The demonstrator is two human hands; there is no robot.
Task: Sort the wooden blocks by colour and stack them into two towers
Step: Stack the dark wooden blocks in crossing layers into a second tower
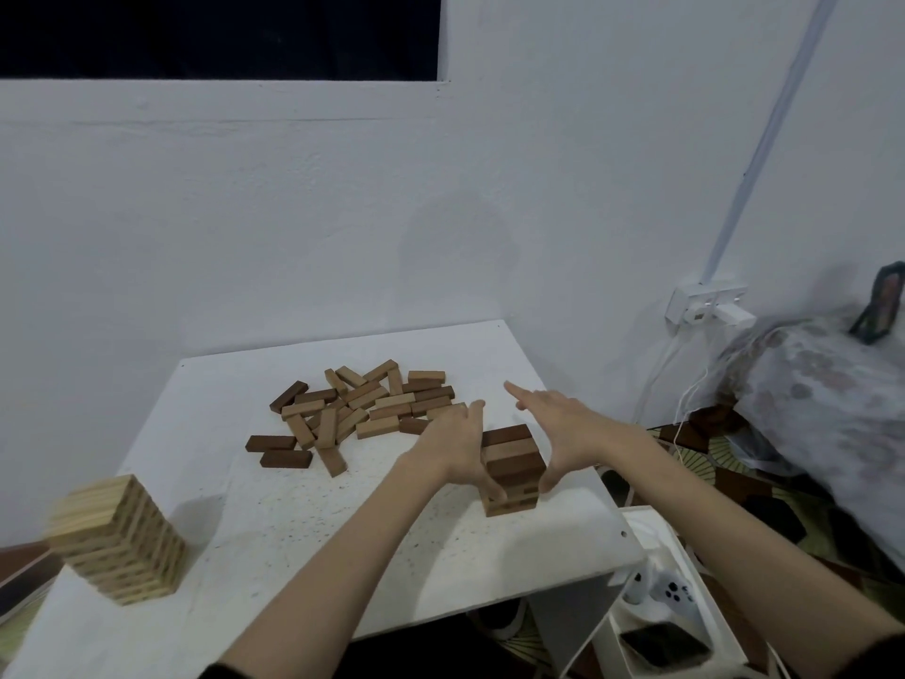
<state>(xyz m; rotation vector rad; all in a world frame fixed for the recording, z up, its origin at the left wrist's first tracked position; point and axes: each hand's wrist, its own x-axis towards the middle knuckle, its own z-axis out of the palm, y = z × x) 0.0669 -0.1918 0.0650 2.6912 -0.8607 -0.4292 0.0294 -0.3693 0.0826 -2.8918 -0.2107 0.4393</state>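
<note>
Your left hand (458, 445) and right hand (563, 433) flank the dark-block tower (512, 470), fingers straight, palms pressing its two sides; neither hand curls round a block. That tower stands near the right edge of the white table (303, 521). The loose pile of mixed blocks (360, 409) lies just behind the tower, and the pale-block tower (115, 536) stands well to its left.
</note>
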